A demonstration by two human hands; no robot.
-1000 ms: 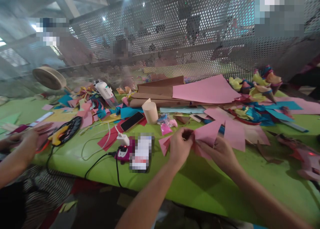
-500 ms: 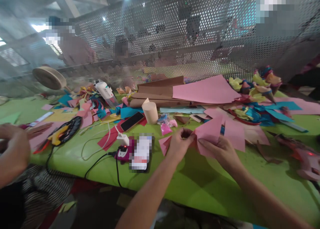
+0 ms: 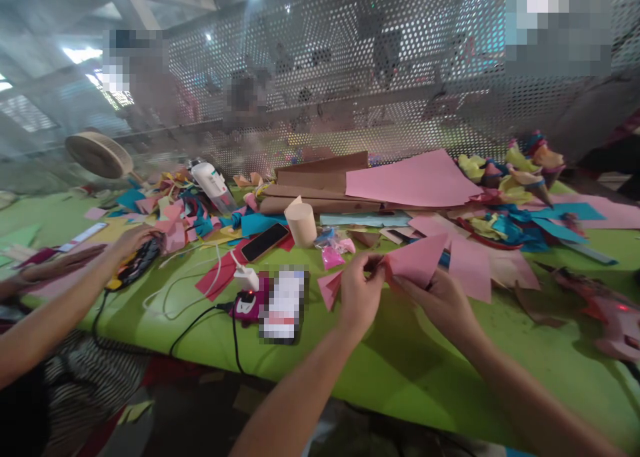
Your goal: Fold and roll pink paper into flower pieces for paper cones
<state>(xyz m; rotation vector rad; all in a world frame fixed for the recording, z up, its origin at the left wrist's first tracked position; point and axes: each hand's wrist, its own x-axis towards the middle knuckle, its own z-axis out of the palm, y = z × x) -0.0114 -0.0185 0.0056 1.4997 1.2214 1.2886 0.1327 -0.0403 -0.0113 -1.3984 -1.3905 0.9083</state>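
Head view: pink paper (image 3: 419, 262), roughly triangular (plain, sharp-tipped), in the tight pinch of left hand (image 3: 361, 292) and right hand (image 3: 444, 304).

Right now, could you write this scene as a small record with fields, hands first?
Left hand: pinching pink paper
Right hand: holding the same paper
Surface: green table
Left of hands: purple socket block, white charger plugged in
Far right: pink tool, red light lit
Co-worker: hand at a black round object
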